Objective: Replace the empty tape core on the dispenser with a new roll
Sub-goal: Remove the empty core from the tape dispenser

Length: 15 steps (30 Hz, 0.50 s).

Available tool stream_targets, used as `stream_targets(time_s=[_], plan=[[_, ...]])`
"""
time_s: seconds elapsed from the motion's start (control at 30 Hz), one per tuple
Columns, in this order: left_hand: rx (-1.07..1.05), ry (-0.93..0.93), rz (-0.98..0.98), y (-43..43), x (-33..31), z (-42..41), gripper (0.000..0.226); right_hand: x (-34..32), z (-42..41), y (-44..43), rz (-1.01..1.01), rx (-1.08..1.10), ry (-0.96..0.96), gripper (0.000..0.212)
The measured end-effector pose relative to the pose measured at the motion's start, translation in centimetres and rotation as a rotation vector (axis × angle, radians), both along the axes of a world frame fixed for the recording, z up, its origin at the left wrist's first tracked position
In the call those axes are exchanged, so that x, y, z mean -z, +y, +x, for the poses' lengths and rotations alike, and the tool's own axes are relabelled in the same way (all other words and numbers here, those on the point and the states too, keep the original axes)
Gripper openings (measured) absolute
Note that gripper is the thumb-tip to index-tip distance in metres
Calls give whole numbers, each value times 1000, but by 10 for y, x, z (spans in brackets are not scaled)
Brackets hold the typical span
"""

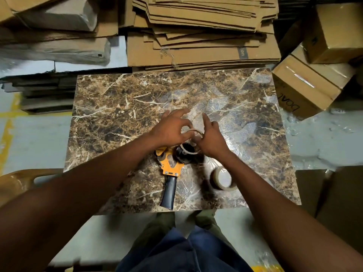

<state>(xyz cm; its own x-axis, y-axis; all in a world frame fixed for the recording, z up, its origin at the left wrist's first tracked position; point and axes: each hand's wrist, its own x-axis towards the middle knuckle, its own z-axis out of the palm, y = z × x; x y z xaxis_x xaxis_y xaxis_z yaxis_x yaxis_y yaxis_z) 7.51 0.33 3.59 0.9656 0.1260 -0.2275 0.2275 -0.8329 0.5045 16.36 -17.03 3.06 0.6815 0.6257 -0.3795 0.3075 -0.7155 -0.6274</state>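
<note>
Both forearms fill the near edge of my view, reaching over the marble-pattern counter. Left hand – fingers pinched on the empty tape core, a thin ring held just above the dispenser's hub. Dispenser lies flat on the counter, orange body, black handle toward me. Right hand grips the core's other side w/ index finger sticking up. New roll sits on the counter just right of the dispenser – untouched. Flattened cardboard stacked behind.
</note>
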Motion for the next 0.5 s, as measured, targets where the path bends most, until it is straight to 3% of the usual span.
stream_targets(time_s=[0.13,0.27,0.4,0.5], plan=[[43,-37,-8,-10,5,30,48,8,29,-20,117,134,142,86],[8,69,-3,-31,32,52,48,21,43,-36,118,274,214,84],[-74,211,35,-48,67,61,49,39,37,-50,159,417,276,51],[-109,225,30,-59,75,60,48,48,30,-57,132,467,210,31]])
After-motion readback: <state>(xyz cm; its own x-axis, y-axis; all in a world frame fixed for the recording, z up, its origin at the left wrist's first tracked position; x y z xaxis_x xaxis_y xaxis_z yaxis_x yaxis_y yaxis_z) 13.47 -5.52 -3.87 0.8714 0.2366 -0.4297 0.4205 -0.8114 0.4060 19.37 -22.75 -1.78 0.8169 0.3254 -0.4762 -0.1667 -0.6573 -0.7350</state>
